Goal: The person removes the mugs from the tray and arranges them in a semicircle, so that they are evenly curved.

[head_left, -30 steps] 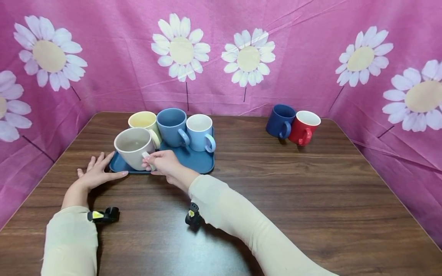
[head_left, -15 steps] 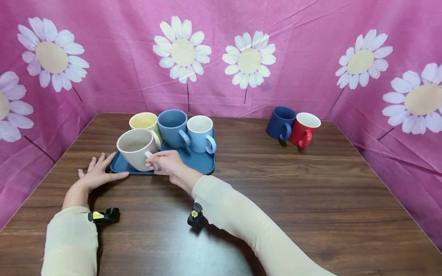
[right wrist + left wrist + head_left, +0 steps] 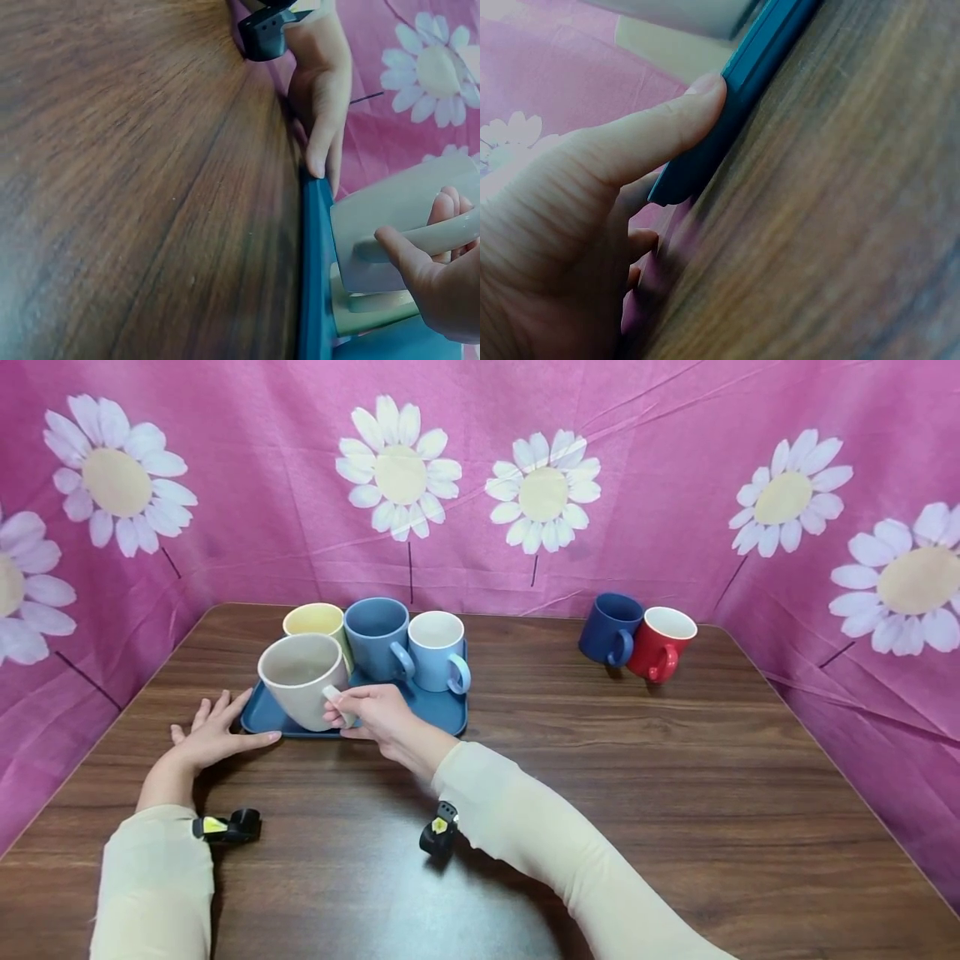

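My right hand (image 3: 371,717) pinches the handle of a large off-white mug (image 3: 303,685) over the left front of a blue tray (image 3: 442,717). In the right wrist view, thumb and fingers wrap the mug's handle (image 3: 442,234), its base close over the tray. Behind it on the tray stand a yellow mug (image 3: 311,617), partly hidden, a grey-blue mug (image 3: 375,647) and a light blue mug (image 3: 433,664). At the tray's left front corner, my left hand (image 3: 206,747) rests with fingers spread; its thumb (image 3: 682,124) touches the tray's rim in the left wrist view.
A navy mug (image 3: 606,631) and a red mug (image 3: 654,647) stand side by side at the back right of the wooden table (image 3: 637,777). Pink cloth (image 3: 480,568) with white daisies hangs behind and along both sides.
My right hand and the off-white mug have shifted slightly to the right over the tray. The left hand stays at the tray's corner, and the other mugs stay in place.
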Demonstrator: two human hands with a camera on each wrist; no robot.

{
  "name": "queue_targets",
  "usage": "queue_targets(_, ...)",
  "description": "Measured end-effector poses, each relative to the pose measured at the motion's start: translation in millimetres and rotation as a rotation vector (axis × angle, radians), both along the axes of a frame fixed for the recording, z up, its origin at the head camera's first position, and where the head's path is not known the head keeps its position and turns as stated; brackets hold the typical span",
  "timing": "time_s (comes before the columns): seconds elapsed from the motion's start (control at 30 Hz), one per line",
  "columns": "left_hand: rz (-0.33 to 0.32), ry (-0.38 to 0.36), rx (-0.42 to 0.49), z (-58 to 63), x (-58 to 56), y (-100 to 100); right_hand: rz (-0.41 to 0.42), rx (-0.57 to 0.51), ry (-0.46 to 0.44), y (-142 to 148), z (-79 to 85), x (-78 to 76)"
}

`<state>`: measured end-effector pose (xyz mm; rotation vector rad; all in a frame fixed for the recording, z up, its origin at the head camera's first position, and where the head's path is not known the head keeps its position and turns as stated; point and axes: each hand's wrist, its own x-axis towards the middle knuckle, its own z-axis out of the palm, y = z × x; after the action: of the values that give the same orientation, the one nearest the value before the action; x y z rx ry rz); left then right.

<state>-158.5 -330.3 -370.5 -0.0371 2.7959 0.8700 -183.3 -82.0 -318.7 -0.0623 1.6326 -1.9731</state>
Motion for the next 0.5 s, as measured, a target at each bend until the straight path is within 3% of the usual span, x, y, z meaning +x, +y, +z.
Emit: queue_targets(0.5,0.001,-0.006,0.029,-0.1,1.2,-0.7,0.093,-0.131,0.018,43.0,10.5,15.6)
